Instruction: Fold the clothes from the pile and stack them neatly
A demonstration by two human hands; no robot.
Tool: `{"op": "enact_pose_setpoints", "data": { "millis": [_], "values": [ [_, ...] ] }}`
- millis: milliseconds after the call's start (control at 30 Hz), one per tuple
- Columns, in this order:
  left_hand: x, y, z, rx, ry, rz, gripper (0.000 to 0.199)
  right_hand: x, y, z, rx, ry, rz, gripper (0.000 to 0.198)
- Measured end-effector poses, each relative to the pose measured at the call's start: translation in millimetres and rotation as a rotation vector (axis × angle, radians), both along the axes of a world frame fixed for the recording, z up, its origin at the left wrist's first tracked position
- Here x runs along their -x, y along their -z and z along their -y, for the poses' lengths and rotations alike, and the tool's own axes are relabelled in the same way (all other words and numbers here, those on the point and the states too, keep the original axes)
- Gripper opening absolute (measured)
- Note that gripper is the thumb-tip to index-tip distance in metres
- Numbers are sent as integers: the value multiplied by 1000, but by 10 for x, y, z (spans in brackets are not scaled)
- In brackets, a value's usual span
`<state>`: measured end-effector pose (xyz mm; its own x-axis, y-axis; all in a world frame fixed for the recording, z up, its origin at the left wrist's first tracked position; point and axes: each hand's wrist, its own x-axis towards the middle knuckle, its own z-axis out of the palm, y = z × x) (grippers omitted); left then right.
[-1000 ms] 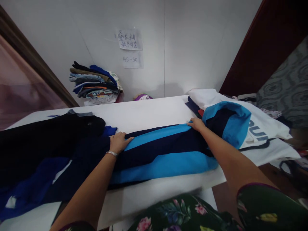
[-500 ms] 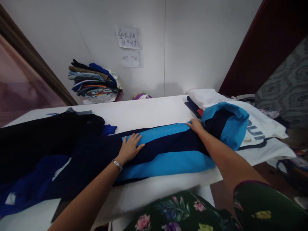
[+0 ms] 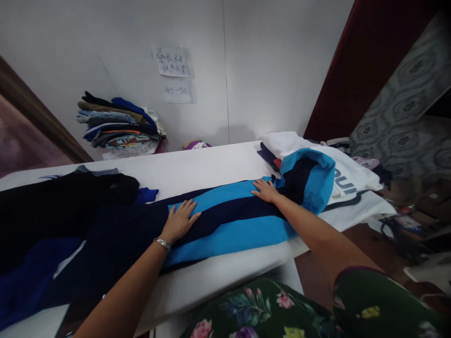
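A long navy and light-blue garment [image 3: 225, 211], which looks like a jacket, lies stretched across the white table. Its light-blue and navy hood [image 3: 319, 180] stands puffed up at the right end. On the garment's left part rests my left hand [image 3: 178, 220], palm down with fingers spread; a silver bracelet circles that wrist. My right hand [image 3: 266, 190] lies flat on the cloth just left of the hood, fingers apart. Neither hand pinches the fabric. The garment's far left part merges with dark clothing, so its edge there is hard to make out.
Black clothing [image 3: 63, 202] and royal-blue cloth [image 3: 42, 267] cover the left of the white table [image 3: 197, 164]. A folded clothes stack [image 3: 120, 124] stands by the wall. White printed garments [image 3: 352, 173] lie at the right end. Handwritten paper signs [image 3: 175, 63] hang on the wall.
My right hand has shifted from the garment's far edge near the hood onto its surface, fingers now flatter. My left hand stays on the cloth. The whole view has swung slightly right.
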<state>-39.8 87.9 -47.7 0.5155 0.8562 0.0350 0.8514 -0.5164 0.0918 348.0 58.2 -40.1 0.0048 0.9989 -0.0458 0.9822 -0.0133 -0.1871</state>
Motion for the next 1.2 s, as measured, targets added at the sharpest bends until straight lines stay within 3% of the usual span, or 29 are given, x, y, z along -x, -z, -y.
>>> {"op": "enact_pose_setpoints", "data": {
  "millis": [133,300,400,500,600,700,867,1033,1200],
  "values": [
    [12,-16,-2,4,-1,7,54,58,-167,148,-62,32,-28,50],
    [45,32,-45,-3,7,7,56,-65,-588,739,-508,-34,-165,35],
    [54,37,-100,1,7,32,54,-330,-843,1189,-763,76,-209,33],
    [10,-59,-95,12,-43,88,55,-552,-926,1586,-887,244,-321,31],
    [-143,-235,94,-63,-21,238,53,-550,-750,1868,-785,299,-491,31],
    [-375,-368,490,-63,145,375,46,-393,-426,2012,-624,218,-544,31],
    [-573,-258,1090,15,357,314,40,-262,-30,2006,-501,68,-373,33],
    [-538,-91,1157,0,337,268,33,-273,41,1848,-400,-22,-169,30],
    [-589,-199,1079,30,308,316,30,-219,-7,1724,-425,19,-138,27]
  ]
}}
